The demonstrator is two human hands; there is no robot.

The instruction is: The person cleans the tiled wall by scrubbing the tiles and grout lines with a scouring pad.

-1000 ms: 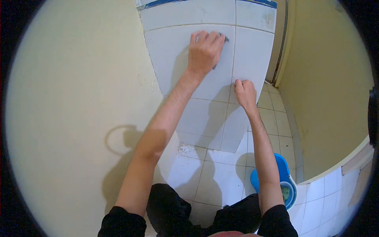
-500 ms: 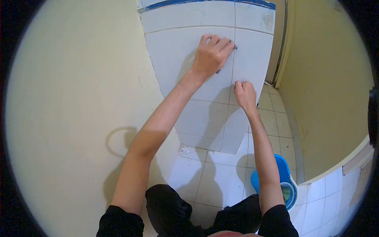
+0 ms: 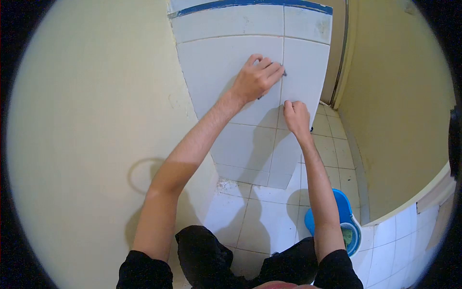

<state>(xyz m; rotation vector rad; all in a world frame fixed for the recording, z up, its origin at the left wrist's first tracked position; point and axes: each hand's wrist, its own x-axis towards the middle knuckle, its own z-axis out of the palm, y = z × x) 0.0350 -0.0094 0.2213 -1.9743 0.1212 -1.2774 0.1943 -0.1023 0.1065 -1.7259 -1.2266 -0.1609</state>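
Observation:
My left hand (image 3: pixel 253 81) presses against the white tiled wall (image 3: pixel 226 62), its fingers bent over something small and dark. Only dark edges of that thing show, past the fingertips and below the palm; the rest is hidden under the hand. Lower and to the right, my right hand (image 3: pixel 297 115) is closed with curled fingers at the tiles, left of the wall's right edge. Whatever it may hold is hidden. A small dark spot shows beside its wrist at that edge.
A blue bucket (image 3: pixel 342 197) with a light inner basket (image 3: pixel 355 236) and something green inside stands on the tiled floor (image 3: pixel 269 212), below my right forearm. A cream wall (image 3: pixel 96 96) rises at left, another (image 3: pixel 399 106) at right. A blue band (image 3: pixel 250 4) tops the tiles.
My left hand has slid a little down the tiles, with the dark thing beneath it. My right hand stays closed at nearly the same place. The view has shifted slightly.

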